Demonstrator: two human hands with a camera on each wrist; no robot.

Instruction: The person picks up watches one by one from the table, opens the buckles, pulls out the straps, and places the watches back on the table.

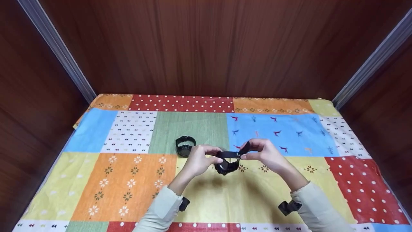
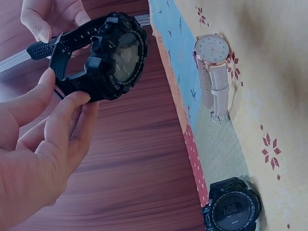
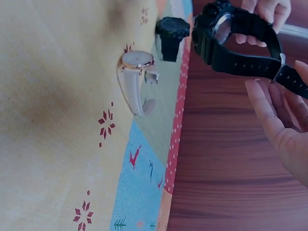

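Note:
A black wristwatch (image 1: 226, 167) with a chunky round case is held up above the cloth between both hands, its strap looped through the buckle. My left hand (image 1: 200, 160) pinches the strap beside the case, thumb on one side and fingers on the other. The strap's loose end (image 1: 245, 148) is between the thumb and fingers of my right hand (image 1: 266, 154). Below, in the left wrist view, lies a watch with a white dial (image 2: 212, 49) and pale strap. A second black watch (image 1: 184, 149) with a digital face rests on the cloth, left of my left hand.
A patchwork-print cloth (image 1: 135, 187) covers the table. Dark wood panels (image 1: 206, 48) rise behind it and on both sides, with grey metal strips (image 1: 61, 48) at the corners. Black wrist cameras (image 1: 289, 207) are worn over the pale sleeves.

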